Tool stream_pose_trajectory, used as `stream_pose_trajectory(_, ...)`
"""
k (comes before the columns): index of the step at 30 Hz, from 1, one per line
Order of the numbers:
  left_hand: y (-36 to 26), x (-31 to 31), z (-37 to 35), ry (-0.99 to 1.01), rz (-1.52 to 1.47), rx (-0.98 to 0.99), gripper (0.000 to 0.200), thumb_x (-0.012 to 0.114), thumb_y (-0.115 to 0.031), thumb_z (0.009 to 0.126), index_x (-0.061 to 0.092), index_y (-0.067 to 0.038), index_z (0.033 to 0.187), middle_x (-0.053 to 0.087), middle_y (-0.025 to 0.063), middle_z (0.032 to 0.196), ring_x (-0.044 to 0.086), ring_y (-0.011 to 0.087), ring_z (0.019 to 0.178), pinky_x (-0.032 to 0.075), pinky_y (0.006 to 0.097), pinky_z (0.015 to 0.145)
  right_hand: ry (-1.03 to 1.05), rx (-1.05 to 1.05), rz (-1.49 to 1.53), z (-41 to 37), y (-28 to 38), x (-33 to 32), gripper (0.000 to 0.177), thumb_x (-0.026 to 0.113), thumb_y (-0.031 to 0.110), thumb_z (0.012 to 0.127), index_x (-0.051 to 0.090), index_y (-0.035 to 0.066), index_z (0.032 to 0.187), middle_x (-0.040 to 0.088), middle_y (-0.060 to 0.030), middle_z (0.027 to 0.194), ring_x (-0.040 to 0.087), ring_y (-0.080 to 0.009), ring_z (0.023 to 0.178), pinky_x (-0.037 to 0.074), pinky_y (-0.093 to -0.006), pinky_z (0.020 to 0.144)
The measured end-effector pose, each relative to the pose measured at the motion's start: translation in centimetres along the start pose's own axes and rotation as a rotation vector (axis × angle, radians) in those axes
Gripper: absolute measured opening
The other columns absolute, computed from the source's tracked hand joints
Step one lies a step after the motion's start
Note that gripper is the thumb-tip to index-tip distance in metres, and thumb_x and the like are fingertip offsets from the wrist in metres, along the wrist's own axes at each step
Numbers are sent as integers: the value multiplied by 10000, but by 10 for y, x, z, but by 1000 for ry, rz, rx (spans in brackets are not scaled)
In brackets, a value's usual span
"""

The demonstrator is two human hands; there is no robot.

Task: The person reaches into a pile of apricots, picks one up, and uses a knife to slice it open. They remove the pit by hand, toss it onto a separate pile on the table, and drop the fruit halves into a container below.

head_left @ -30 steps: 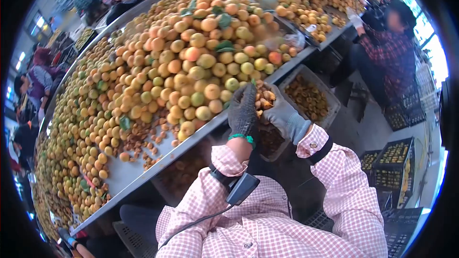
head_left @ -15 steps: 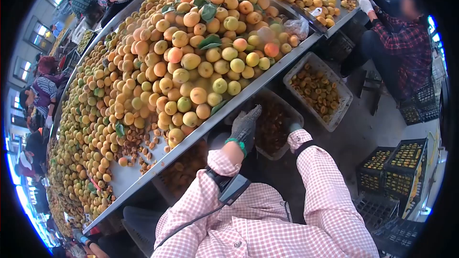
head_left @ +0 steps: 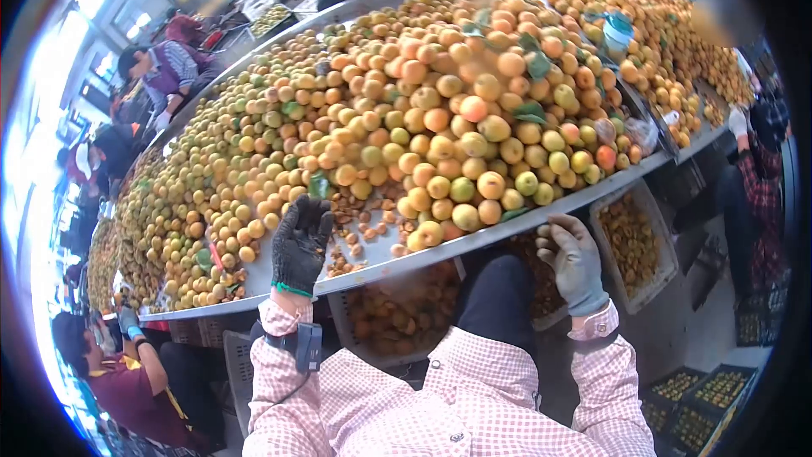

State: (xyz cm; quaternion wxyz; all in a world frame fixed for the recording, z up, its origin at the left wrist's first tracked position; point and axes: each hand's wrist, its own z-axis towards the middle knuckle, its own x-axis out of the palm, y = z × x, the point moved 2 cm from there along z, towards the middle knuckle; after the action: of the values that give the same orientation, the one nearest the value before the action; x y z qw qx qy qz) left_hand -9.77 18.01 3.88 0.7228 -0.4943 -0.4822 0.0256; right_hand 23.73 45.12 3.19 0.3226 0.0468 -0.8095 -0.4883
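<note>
My left hand (head_left: 300, 244), in a dark knitted glove with a green cuff, is raised at the near rim of the metal table (head_left: 372, 272). Its fingers are loosely curled and nothing shows between them. At the right, my right hand (head_left: 575, 264) wears a grey glove over the same rim, fingers bent and apart, with no object visible in it. A big heap of yellow-orange fruit (head_left: 474, 145) covers the table. Small brown pits or pieces (head_left: 359, 233) lie just right of my left hand.
Below the table are a crate of fruit pieces (head_left: 397, 309) and a pale crate of halves (head_left: 630, 245). A cup (head_left: 617, 32) stands among the fruit. Co-workers sit around the table, one in maroon (head_left: 127, 398) at lower left. Black crates (head_left: 702, 398) stand at lower right.
Both hands have come up from the bin below the table and moved apart, the left one leftward. The view has turned left, so the fruit heap and table appear shifted right.
</note>
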Motion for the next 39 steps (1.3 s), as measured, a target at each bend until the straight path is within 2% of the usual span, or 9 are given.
stream_pose_trajectory(4,-9,-42,-3,-211,80,-172,352,491,-195,967,501,-31,1278,586,109,1219,564,252,1137,467,395,971,419,-90,-379,12,-5,120,169,558,97,919,590,46,1078,649,-80,945,634,-155,794,523,-266,709)
stream_pose_trajectory(6,-12,-44,-11,-66,859,9,356,565,-189,928,535,-49,1253,612,63,1177,577,202,1101,472,341,914,592,-433,-763,33,-37,164,203,611,133,870,609,60,1059,653,-101,968,643,-198,842,514,-317,733)
stream_pose_trajectory(8,-17,-51,-15,-169,572,-134,401,607,-81,872,542,-18,1263,600,68,1214,551,169,1129,427,285,958,701,-812,-1266,50,-63,205,230,631,133,848,594,55,1061,656,-113,962,644,-257,903,523,-367,726)
stream_pose_trajectory(13,-15,-81,-24,-175,761,-112,560,613,23,804,476,-20,1344,529,81,1332,484,162,1219,373,293,1020,708,-572,-2062,87,-136,261,360,634,274,818,513,150,1134,575,-107,1064,622,-300,919,519,-402,724)
stream_pose_trajectory(18,-16,-104,-25,-153,697,-42,646,590,64,768,440,-58,1384,535,57,1331,501,137,1188,411,282,972,861,-519,-2203,68,-170,293,430,607,211,817,454,123,1209,521,-141,1155,613,-283,948,527,-407,723)
stream_pose_trajectory(22,-21,-103,-18,-148,823,-73,642,579,52,769,428,-60,1382,541,82,1303,534,167,1135,438,308,942,560,-702,-1961,89,-193,308,400,569,142,819,461,91,1200,536,-139,1132,619,-307,933,536,-416,691)
stream_pose_trajectory(26,-8,-106,9,-116,869,59,586,587,8,792,474,-126,1351,620,124,1197,626,179,1000,487,305,852,505,-427,-2075,92,-211,317,371,587,107,792,501,101,1153,571,-138,1079,641,-309,933,535,-420,702)
stream_pose_trajectory(31,-16,-90,34,-6,1558,330,472,566,-15,749,574,-87,1215,642,126,1128,641,293,989,508,351,842,687,-558,-1952,69,-174,318,308,596,112,789,579,177,1089,597,-103,1020,642,-310,894,508,-430,728)
stream_pose_trajectory(39,-69,-106,-2,-185,1263,-23,312,620,-160,804,631,-66,1101,630,151,1110,632,287,1009,514,382,826,737,-981,-1888,104,-214,352,313,592,184,800,634,240,1105,611,-62,975,614,-258,882,478,-385,721)
